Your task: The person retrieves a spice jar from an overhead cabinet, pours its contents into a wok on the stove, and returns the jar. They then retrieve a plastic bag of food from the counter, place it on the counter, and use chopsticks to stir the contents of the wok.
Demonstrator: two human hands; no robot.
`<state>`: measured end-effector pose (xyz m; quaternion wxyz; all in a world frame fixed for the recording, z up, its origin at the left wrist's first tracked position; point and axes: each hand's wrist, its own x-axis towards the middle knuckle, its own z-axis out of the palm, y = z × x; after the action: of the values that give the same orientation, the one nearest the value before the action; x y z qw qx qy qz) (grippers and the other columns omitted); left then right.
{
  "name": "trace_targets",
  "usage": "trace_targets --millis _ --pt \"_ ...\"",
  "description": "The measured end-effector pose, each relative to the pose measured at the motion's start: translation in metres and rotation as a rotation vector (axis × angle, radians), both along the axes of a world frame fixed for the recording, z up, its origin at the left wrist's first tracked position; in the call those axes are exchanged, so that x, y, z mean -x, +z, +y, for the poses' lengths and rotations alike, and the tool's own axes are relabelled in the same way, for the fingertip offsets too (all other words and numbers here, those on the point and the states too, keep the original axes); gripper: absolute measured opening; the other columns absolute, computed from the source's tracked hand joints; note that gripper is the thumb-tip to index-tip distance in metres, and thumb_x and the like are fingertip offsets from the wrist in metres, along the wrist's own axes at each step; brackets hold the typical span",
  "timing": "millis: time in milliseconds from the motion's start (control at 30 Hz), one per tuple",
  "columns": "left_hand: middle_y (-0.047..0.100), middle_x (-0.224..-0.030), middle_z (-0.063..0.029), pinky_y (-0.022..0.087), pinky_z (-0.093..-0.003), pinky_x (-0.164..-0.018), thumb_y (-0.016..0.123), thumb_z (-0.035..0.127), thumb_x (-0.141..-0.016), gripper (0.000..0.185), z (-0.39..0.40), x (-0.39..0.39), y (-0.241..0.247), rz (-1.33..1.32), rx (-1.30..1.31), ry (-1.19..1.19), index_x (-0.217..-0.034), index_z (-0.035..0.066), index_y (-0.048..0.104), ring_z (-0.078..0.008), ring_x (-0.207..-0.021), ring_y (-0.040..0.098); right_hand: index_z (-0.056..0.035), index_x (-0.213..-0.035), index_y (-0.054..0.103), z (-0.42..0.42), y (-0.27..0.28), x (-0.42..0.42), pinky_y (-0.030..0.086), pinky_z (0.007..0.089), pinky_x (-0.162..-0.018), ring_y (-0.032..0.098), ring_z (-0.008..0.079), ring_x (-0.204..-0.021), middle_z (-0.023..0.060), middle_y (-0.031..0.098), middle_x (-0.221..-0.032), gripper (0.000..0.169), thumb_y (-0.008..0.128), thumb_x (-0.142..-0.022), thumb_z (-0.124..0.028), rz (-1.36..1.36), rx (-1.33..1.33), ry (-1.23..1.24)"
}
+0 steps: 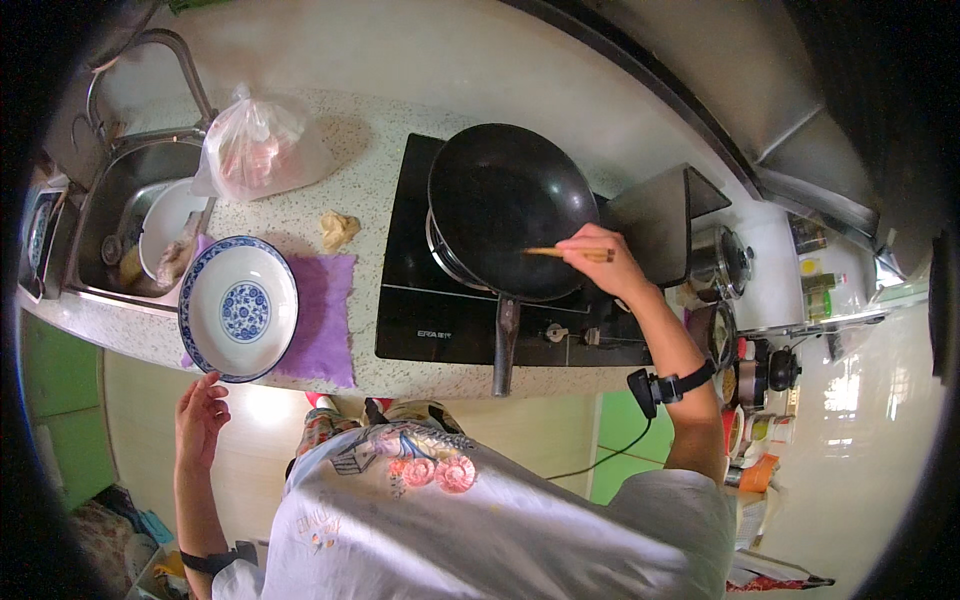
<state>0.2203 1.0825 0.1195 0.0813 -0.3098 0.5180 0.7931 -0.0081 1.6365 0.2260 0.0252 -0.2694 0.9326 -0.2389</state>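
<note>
A pair of wooden chopsticks (546, 251) is in my right hand (604, 259), tips pointing left over the inside of a black wok (502, 187). No food can be made out in the wok, which sits on the left part of a black glass gas hob (409, 315), its handle (506, 352) towards me. My left hand (202, 416) is at the near rim of a blue-and-white porcelain dish (277, 315), fingers loosely bent. Whether a fingertip touches that rim is hard to tell. Under the dish lies a purple cloth (326, 322), reaching the counter's front edge.
A steel sink (90, 247) with a white bowl (161, 225) is at the left. Behind the dish stand a tied plastic bag (259, 150) and a crumpled yellowish piece (339, 229). A dark splash guard (652, 225) and a lidded steel pot (720, 259) stand right of the wok.
</note>
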Motion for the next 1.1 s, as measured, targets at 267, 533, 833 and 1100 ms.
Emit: trace_targets --millis 267,533,833,1100 --pt "0.060 -0.078 -0.0019 0.045 -0.0201 -0.055 0.052 0.026 -0.091 0.026 0.018 0.025 0.018 0.046 -0.007 -0.136 -0.104 0.003 0.056 -0.0073 -0.059 0.053 -0.0054 -0.097 0.066 -0.023 -0.026 0.050 0.044 0.0258 -0.066 0.057 0.0159 -0.076 0.0065 0.060 -0.080 0.017 0.062 -0.081 -0.010 0.069 0.194 -0.075" --pt "0.060 -0.077 -0.0018 0.044 -0.0206 -0.054 0.051 0.025 -0.091 0.026 0.004 0.000 0.001 -0.043 0.014 -0.023 -0.104 0.004 0.056 -0.0072 -0.059 0.053 -0.0044 -0.092 0.068 -0.002 -0.002 -0.001 0.044 0.0251 -0.064 0.057 0.0150 -0.074 0.0057 0.059 -0.078 0.015 0.065 -0.077 -0.007 -0.024 0.091 -0.004" --pt "0.060 -0.076 -0.0019 0.044 -0.0199 -0.052 0.052 0.024 -0.090 0.025 0.005 0.006 0.009 0.008 0.052 -0.038 -0.104 0.003 0.056 -0.0072 -0.057 0.053 -0.0092 -0.089 0.069 0.011 -0.002 -0.001 0.045 0.0287 -0.059 0.057 0.0188 -0.066 0.0068 0.059 -0.073 0.013 0.067 -0.076 -0.013 0.055 -0.014 0.013" --pt "0.060 -0.076 -0.0015 0.045 -0.0195 -0.052 0.053 0.025 -0.090 0.026 0.029 0.022 0.017 0.042 0.001 -0.107 -0.103 0.003 0.056 -0.0072 -0.058 0.053 -0.0047 -0.093 0.067 -0.028 -0.031 0.049 0.044 0.0265 -0.064 0.057 0.0159 -0.074 0.0063 0.059 -0.082 0.015 0.065 -0.078 -0.009 0.082 0.161 0.004"
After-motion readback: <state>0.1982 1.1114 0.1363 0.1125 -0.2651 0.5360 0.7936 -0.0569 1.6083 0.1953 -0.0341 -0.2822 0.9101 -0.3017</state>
